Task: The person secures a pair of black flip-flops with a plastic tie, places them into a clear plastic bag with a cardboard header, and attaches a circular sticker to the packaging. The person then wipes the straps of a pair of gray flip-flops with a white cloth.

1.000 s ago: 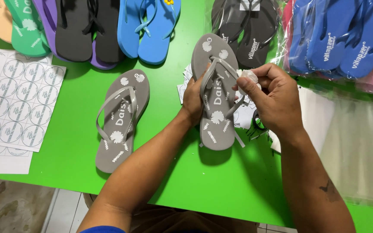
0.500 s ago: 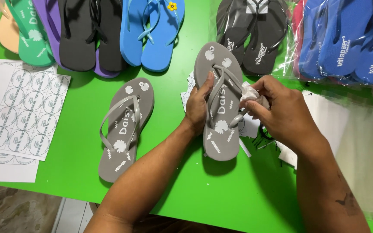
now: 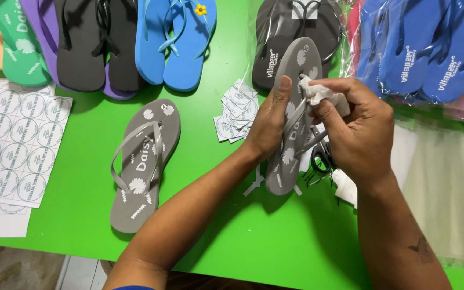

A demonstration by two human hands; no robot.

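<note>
The grey flip-flop (image 3: 291,123) has tipped up onto its edge since the earlier frame.

The left hand (image 3: 268,124) is gripping its left side while the right hand (image 3: 356,129) is pinching a crumpled white tissue (image 3: 318,92) against its strap, above the green counter (image 3: 216,236). Its grey partner (image 3: 143,164) is lying flat to the left; sticker sheets (image 3: 12,142) are lying at the far left.

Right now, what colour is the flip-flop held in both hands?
Grey with white flower prints, the flip-flop shows best in the head view.

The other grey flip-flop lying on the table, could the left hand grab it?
Probably yes: the flat grey flip-flop has bare green table between it and the left hand, but that hand now holds the raised flip-flop.
</note>
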